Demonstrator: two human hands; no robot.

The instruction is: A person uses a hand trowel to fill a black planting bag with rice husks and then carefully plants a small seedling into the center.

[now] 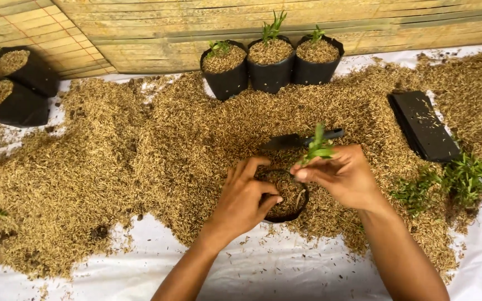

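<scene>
From the head camera, both forearms reach up from the bottom edge toward the middle. The left hand (245,196) lies palm down on the near rim of a small black bag (285,195) filled with husk, thumb and fingers curled around the rim, gripping it. The right hand (344,174) hovers just above and right of the bag, fingertips pinched together on the stem of a green seedling (318,146).

The seedling stands nearly upright, long axis close to vertical, leaves pointing up and away, its lower end aimed at the bag's open mouth. The bag sits upright, mouth facing up.

A white sheet (285,273) covers the ground, with a wide spread of rice husk (140,145) on it. A dark trowel (297,139) lies on the husk just behind the bag. Three filled bags (271,64) with sprouts stand in a row against a bamboo wall (252,17). More filled bags (12,83) stand at the far left. A stack of flat black bags (424,125) lies to the right, with loose seedlings (453,181) near it.
</scene>
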